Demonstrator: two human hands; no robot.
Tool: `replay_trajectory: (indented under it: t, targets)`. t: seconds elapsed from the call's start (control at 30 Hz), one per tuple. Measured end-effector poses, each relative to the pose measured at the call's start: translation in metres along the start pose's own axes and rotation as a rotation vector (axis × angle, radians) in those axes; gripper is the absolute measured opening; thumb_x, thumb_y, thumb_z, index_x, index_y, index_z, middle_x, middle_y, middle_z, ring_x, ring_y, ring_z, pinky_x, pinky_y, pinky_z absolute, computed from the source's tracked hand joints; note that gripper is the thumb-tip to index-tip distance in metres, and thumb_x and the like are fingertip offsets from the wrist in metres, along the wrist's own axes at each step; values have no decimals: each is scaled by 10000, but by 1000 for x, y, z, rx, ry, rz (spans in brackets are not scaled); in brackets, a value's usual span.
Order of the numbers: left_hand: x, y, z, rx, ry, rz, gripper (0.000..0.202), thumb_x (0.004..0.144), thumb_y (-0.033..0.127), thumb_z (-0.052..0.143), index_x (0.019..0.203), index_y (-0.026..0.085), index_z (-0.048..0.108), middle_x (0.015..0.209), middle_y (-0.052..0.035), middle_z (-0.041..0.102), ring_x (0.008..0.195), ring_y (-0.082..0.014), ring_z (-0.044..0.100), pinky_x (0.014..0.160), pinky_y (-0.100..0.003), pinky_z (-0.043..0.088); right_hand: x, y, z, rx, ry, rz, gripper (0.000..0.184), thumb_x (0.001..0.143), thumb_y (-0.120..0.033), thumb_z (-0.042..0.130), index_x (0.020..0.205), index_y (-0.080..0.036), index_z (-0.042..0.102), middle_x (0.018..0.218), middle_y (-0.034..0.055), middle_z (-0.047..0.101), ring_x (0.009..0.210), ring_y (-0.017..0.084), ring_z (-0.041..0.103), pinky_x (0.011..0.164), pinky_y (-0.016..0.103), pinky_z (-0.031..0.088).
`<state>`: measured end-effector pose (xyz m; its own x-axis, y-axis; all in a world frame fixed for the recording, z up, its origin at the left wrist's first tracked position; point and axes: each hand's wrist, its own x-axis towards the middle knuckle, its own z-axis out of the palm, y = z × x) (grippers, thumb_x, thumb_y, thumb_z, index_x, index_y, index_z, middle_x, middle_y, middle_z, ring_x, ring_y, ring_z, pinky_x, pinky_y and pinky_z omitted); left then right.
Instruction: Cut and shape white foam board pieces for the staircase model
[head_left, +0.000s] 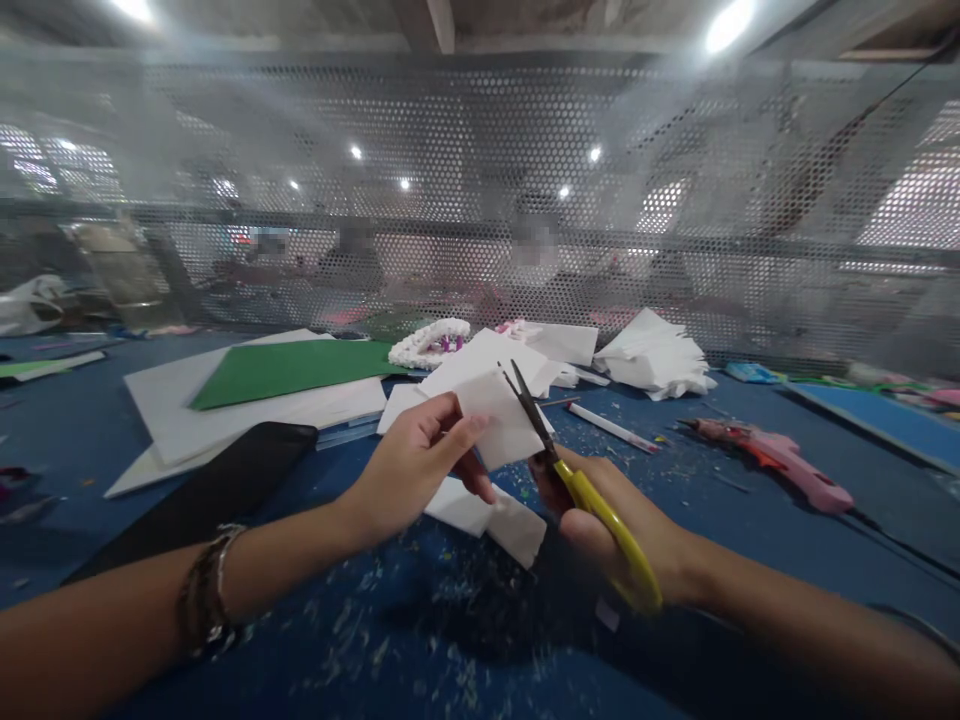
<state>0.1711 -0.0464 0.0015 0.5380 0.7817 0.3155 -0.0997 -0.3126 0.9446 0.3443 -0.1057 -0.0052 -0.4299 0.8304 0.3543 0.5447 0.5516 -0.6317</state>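
Observation:
My left hand [420,455] pinches a small white paper piece [499,420] between thumb and fingers, above the table. Yellow-handled scissors [574,480] are gripped in my right hand [622,520], their dark blades slightly apart and pointing up and away. The blades are at the paper's right edge; whether they are cutting into it I cannot tell. Below my hands, white paper strips [517,525] lie on the blue table [360,640]. Just beyond the held piece are more white sheets [487,355].
Left, a green sheet [300,370] lies on white sheets beside a long black object [225,490]. Behind are a white fluffy piece [427,343] and a white paper stack [652,355]. A white pen [611,425] and pink glue gun [780,460] lie right. Perforated metal screen [465,150] stands behind.

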Motion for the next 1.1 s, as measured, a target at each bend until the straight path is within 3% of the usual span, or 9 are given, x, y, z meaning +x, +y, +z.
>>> replay_trajectory:
  t: [0.33, 0.67, 0.77, 0.87, 1.1]
  targets:
    - [-5, 3, 7, -19, -62, -35, 127, 746, 285, 498, 733, 159, 509, 502, 23, 608, 436, -111, 603, 453, -174, 471, 0, -5, -2, -51, 31, 25, 538, 724, -662, 299, 829, -162, 470, 584, -24, 409, 492, 95, 312, 444, 243, 257]
    - [-7, -7, 8, -114, -168, -116, 170, 760, 296, 505, 804, 134, 528, 591, 3, 632, 475, -114, 618, 475, -180, 495, 0, 4, 5, -69, 96, 162, 489, 756, -634, 275, 569, -191, 367, 514, -22, 390, 455, 87, 351, 411, 235, 272]
    - [-3, -7, 6, -104, -98, -149, 162, 770, 290, 488, 776, 130, 512, 526, 15, 619, 474, -114, 617, 487, -179, 496, 2, 6, 3, 50, 162, 204, 465, 784, -604, 254, 578, -197, 349, 488, -40, 377, 402, 73, 364, 376, 214, 277]
    - [3, -5, 0, -67, 9, -110, 155, 778, 291, 474, 752, 139, 495, 496, 30, 607, 467, -114, 614, 492, -181, 496, 2, 6, -4, 3, 203, 168, 435, 761, -613, 304, 627, -201, 348, 519, -42, 373, 440, 87, 373, 405, 224, 300]
    - [4, 6, -5, 40, 69, 77, 161, 794, 287, 458, 861, 150, 510, 541, 30, 627, 493, -115, 623, 499, -168, 485, 0, 1, -9, -179, 14, 107, 502, 725, -645, 321, 867, -171, 402, 688, 22, 457, 586, 146, 408, 519, 294, 349]
